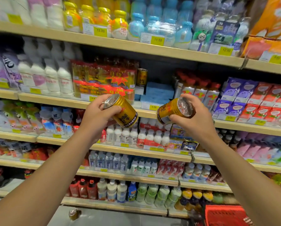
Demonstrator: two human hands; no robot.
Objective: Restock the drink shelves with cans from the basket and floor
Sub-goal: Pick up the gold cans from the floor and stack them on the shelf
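Observation:
My left hand (98,114) grips a gold can (122,110), tilted with its silver top pointing up and left. My right hand (193,119) grips a second gold can (169,111), its top turned toward me. Both cans hang in front of a shelf (146,111) at chest height. On that shelf one gold can (141,77) stands upright beside shrink-wrapped gold packs (104,79), with a dark gap to its right. Another gold can (73,214) lies on the floor below. The red basket (226,215) shows at the bottom right.
Shelves full of bottles, cartons and cans run across the whole view on several levels. Blue flat packs (157,92) sit low in the gap behind the cans. Yellow price tags (157,40) line the shelf edges. Grey floor (112,217) lies below.

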